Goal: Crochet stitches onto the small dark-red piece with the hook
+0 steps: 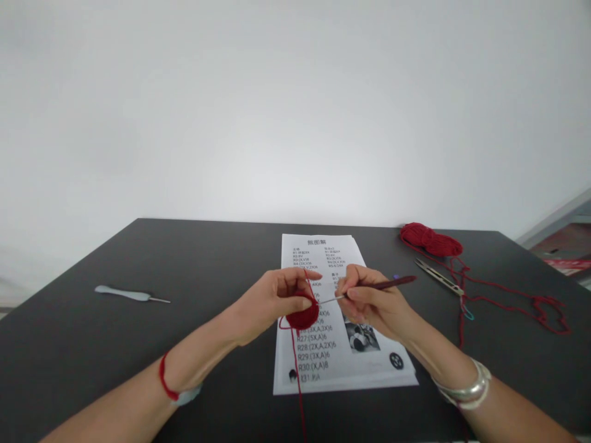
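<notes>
Over the printed sheet, my left hand (272, 301) pinches a small round red crochet piece (303, 315) between thumb and fingers. A strand of red yarn runs up to its raised fingers, and another hangs down over the table's front edge. My right hand (372, 301) is closed on a crochet hook (392, 283) with a dark red handle, held like a pen. The hook's thin metal shaft points left, and its tip meets the right edge of the red piece. Whether the tip is inside a stitch is too small to tell.
Printed paper sheets (341, 372) lie on the black table (221, 255). A pale-handled hook (124, 294) rests at the left. Red yarn (431, 240), small metal snips (438, 277) and loose strands are at the right. A white wall stands behind.
</notes>
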The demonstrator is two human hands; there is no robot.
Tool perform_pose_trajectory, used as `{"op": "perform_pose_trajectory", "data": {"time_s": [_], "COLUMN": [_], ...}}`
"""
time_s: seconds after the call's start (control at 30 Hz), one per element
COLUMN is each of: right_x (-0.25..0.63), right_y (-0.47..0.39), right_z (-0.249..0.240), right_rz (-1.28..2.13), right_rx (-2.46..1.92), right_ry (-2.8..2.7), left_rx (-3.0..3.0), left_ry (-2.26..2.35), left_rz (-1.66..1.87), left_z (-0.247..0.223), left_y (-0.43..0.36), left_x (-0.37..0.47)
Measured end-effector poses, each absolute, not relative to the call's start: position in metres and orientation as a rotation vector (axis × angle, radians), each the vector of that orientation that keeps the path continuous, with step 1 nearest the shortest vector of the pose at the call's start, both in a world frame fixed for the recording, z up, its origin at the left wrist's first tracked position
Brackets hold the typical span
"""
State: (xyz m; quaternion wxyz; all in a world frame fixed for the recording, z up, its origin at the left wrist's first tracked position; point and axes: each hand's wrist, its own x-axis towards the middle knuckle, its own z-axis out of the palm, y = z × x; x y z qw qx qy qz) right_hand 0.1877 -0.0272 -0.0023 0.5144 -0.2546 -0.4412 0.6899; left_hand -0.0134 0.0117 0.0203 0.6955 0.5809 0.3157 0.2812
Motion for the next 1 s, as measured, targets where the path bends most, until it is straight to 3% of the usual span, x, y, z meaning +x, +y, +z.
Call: {"op": "perform_pose_trajectory", "data": {"time_s": [0.17, 0.53, 0.87, 1.0], "right_x": [0.164, 0.168, 0.172, 0.166], "right_y": [-0.029, -0.029, -0.036, -0.043], "right_z": [-0.006, -0.011, -0.017, -0.013], "right_rz": [1.693, 1.468, 1.108, 0.803], "right_rx": [-0.611, -0.635, -0.804, -0.999], "right_ry": [-0.825, -1.009, -1.324, -1.517], "left_rx": [1.366, 1.107, 1.170, 1.191], "left_ry": [0.859, 0.772, 0.844, 0.880], "left_rz": [0.937, 0.839, 0.880, 0.919], "left_z": [0.014, 0.010, 0.012, 0.012], "left_y": [-0.001, 0.004, 0.001, 0.000], "left_x": [-0.001, -0.003, -0.002, 0.000]}}
